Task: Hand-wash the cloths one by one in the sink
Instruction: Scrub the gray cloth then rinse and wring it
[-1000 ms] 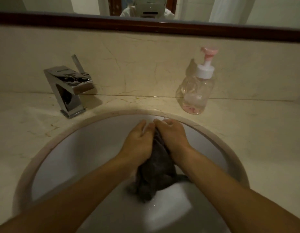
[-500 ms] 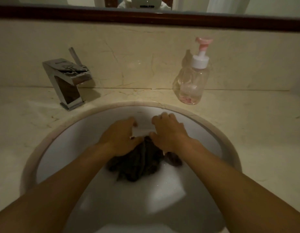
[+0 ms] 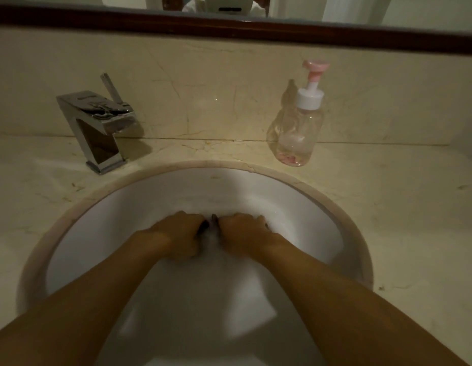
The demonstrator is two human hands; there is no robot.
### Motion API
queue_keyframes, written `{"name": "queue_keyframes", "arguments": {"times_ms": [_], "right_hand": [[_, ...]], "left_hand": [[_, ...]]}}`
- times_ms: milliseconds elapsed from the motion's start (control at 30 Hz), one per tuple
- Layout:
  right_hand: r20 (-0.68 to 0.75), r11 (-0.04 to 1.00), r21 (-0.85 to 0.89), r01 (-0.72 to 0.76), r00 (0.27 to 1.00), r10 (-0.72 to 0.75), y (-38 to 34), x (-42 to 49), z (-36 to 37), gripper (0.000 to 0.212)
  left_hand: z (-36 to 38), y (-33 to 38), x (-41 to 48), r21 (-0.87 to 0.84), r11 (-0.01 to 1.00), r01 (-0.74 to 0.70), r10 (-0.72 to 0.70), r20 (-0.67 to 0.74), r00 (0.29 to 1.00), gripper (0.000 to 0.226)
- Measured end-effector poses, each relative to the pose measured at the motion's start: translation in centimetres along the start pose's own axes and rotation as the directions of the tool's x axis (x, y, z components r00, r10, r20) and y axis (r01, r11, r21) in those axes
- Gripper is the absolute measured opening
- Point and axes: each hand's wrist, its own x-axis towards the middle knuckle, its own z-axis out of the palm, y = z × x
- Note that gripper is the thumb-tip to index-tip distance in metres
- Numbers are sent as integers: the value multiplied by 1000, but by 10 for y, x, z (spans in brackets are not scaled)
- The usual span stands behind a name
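Both my hands are low in the white sink [image 3: 295, 196], knuckles up and side by side, partly under cloudy water. My left hand [image 3: 180, 231] and my right hand [image 3: 242, 229] have their fingers curled down around the dark grey cloth [image 3: 209, 225]. Only small dark bits of the cloth show between the two hands; the rest is hidden under them and the milky water.
A chrome square faucet [image 3: 100, 128] stands at the back left of the marble counter [image 3: 403, 207]. A clear pump bottle [image 3: 295, 130] with a pink top stands at the back right. A dark-framed mirror [image 3: 229, 25] runs above the backsplash.
The cloth hung bunched between my raised hands a second ago. Both hands have dropped with it into the water, and it is now almost wholly covered.
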Motion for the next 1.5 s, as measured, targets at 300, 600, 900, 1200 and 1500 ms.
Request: {"name": "queue_keyframes", "arguments": {"times_ms": [300, 600, 900, 1200, 1500], "right_hand": [[-187, 533, 844, -58, 900, 393, 21, 15, -25, 21], [-274, 324, 924, 202, 942, 193, -49, -47, -39, 31], [-134, 221, 974, 40, 894, 428, -28, -29, -38, 77], [-35, 74, 997, 7, 919, 393, -24, -25, -47, 35], [-129, 105, 989, 102, 947, 293, -49, -46, -38, 34]], "left_hand": [[-22, 44, -7, -721, 688, -81, -190, -287, 939, 33], [-31, 10, -16, -639, 758, -134, -307, -530, 790, 26], [-30, 59, -35, -688, 692, -220, -275, -533, 800, 47], [-31, 58, -30, -684, 695, -222, -266, -531, 805, 47], [-38, 37, -36, -736, 664, -131, -398, -496, 772, 55]]}}
